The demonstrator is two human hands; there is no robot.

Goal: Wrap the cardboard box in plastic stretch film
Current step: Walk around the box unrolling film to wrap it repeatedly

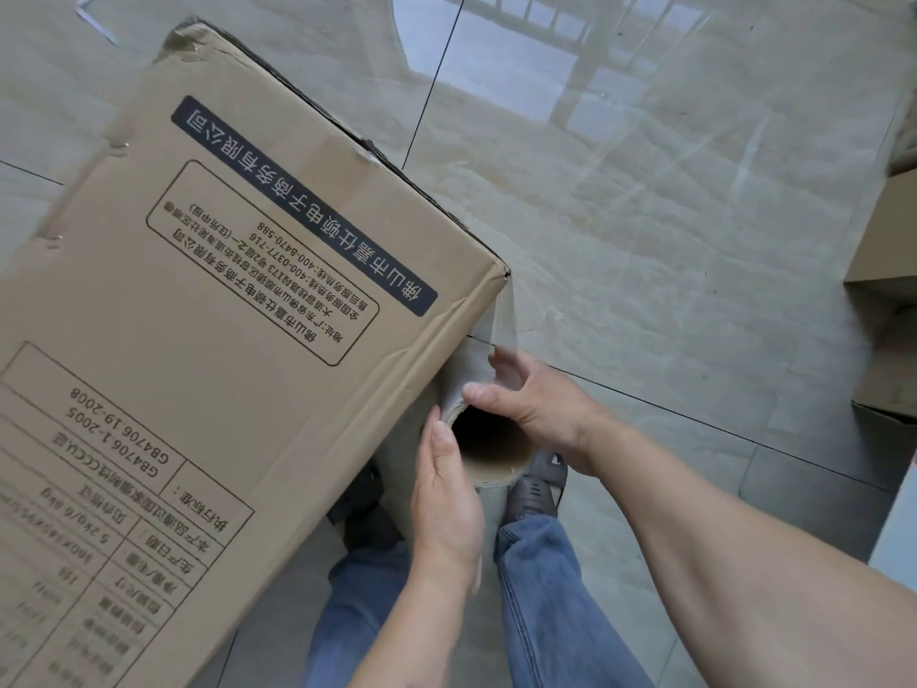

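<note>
Just above the person's feet, the left hand (pixel 446 499) and right hand (pixel 531 399) both curl round the upright stretch film roll (pixel 489 451). Film (pixel 501 320) stretches from it to the cardboard box (pixel 238 310) corner; its printed top looks bare, so wrapping seems barely begun.

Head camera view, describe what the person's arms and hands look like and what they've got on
Both forearms are bare up to the frame edge, with no sleeves visible. The left hand and right hand wear no gloves, and no rings, watch or bracelet show. Below them are blue denim jeans and dark perforated shoes.
</note>
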